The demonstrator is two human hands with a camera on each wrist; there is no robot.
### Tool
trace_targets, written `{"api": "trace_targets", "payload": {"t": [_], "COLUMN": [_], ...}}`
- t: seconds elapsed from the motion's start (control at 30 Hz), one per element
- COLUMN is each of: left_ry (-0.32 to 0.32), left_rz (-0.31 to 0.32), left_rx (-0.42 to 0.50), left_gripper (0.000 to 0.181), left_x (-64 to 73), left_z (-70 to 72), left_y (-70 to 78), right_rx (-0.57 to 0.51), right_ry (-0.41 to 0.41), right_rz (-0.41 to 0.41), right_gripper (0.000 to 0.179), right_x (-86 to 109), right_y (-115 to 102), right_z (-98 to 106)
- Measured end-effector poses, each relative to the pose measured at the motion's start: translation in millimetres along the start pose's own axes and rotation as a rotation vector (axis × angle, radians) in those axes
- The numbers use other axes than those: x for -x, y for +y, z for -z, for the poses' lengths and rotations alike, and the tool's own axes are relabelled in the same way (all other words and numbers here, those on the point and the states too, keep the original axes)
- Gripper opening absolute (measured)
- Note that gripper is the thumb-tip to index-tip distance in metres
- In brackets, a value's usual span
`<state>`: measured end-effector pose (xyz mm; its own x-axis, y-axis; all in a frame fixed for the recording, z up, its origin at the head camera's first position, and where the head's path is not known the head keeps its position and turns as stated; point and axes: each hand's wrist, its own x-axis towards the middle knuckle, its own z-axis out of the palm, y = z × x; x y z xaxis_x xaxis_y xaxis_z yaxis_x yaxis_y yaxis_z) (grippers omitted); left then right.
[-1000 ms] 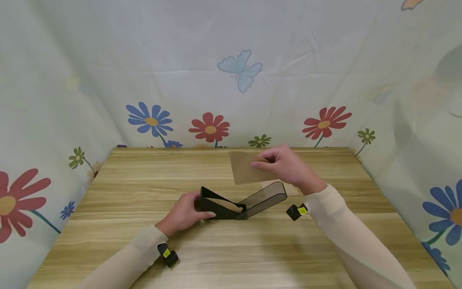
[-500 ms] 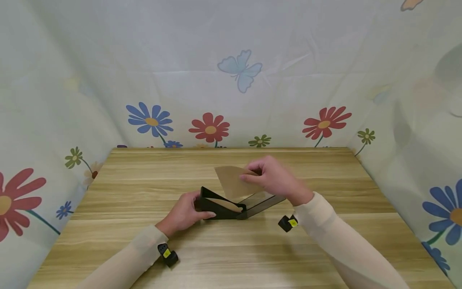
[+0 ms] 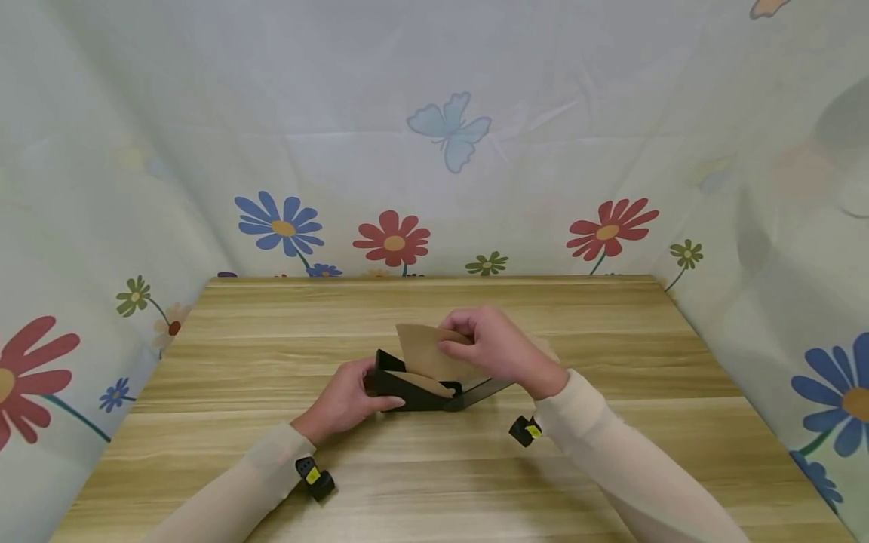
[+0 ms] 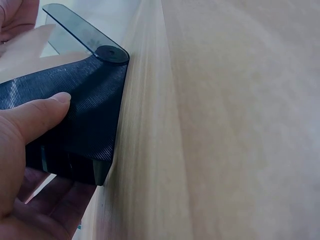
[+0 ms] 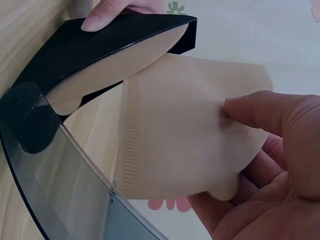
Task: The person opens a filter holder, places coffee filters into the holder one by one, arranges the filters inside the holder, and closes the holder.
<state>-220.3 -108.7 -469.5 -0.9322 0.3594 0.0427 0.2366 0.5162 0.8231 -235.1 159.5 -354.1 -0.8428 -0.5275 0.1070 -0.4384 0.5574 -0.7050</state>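
Note:
My left hand [image 3: 342,400] grips the closed end of a black filter holder [image 3: 414,394], thumb on its ridged side [image 4: 90,115] in the left wrist view. The smoky clear lid [image 5: 65,175] is swung wide on its hinge. Tan coffee filters [image 5: 120,70] sit inside the holder; how many cannot be told. Between thumb and fingers, my right hand [image 3: 492,347] pinches another tan paper coffee filter [image 5: 175,130], crimped along one edge. That filter is tilted at the holder's mouth; whether it touches the holder is unclear.
A pale sheet [image 3: 547,349] lies on the wood-grain table [image 3: 271,324], partly behind my right hand. Behind the table hangs a white curtain [image 3: 326,136] printed with flowers and a butterfly. Black wrist cameras [image 3: 315,480] are strapped to both sleeves.
My right hand has come down and leftward with the filter, from above the lid to the holder's mouth. The left hand and holder have stayed put.

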Motion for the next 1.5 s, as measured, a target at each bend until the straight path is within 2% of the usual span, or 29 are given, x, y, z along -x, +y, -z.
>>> {"api": "trace_targets", "payload": {"t": [0.2,0.53,0.9,1.23,1.5], "left_ry": [0.001,0.010,0.016,0.017,0.031], "left_rz": [-0.002,-0.022,-0.030,-0.018,-0.027], "left_rx": [0.002,-0.003,-0.013,-0.008,-0.013], "left_gripper": [0.042,0.043,0.049,0.049,0.044], "left_x": [0.2,0.3,0.1,0.5,-0.5], "left_z": [-0.3,-1.3,-2.1,-2.9,-3.6], "left_y": [0.1,-2.2,-3.7,-4.0,-5.7], "right_rx": [0.017,0.061,0.022,0.053,-0.006], "right_ry": [-0.041,-0.117,-0.217,-0.258,-0.286], "right_rz": [-0.015,0.020,0.009,0.012,-0.043], "right_gripper": [0.004,0.004,0.009,0.019,0.016], "right_x": [-0.5,-4.5,-4.6,-7.2,-9.3], "right_y": [2.3,3.7,1.6,3.9,3.9], "right_z": [-5.9,-17.1,-23.6,-31.3,-37.4]}}
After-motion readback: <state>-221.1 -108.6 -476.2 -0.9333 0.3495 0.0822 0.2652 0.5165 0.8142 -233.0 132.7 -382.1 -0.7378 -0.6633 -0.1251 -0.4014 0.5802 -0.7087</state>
